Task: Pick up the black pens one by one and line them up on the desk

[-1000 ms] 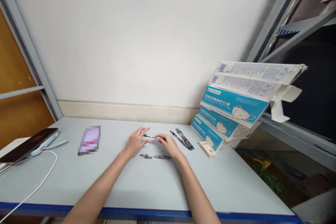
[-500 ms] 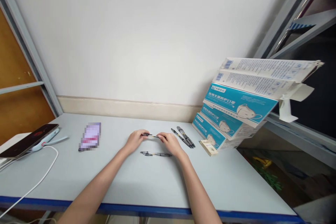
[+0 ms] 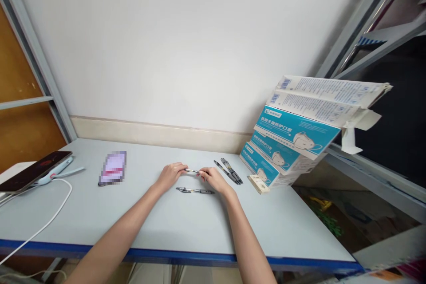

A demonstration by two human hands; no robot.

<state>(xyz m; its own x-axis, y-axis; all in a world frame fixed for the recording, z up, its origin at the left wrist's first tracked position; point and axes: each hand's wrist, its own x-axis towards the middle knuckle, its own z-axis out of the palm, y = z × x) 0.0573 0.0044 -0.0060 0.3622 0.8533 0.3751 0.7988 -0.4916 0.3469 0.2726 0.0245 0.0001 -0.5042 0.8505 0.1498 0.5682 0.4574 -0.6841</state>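
Observation:
My left hand is closed on one end of a pen, and my right hand pinches its other end. The pen lies level between the two hands, just over the table; both its ends are hidden by fingers. Nearer to me, a second pen with a clear and black barrel rests on the table, apart from both hands. To the right of my right hand, several black pens lie side by side at a slant.
Blue and white mask boxes are stacked at the right, with a small cream box before them. A phone with a blurred screen lies left of my hands. Farther left are a dark phone and a white cable. A wall stands behind the table.
The held pen has turned between my fingers and shows a different side. Both hands stay at nearly the same spot. The whole view has shifted slightly.

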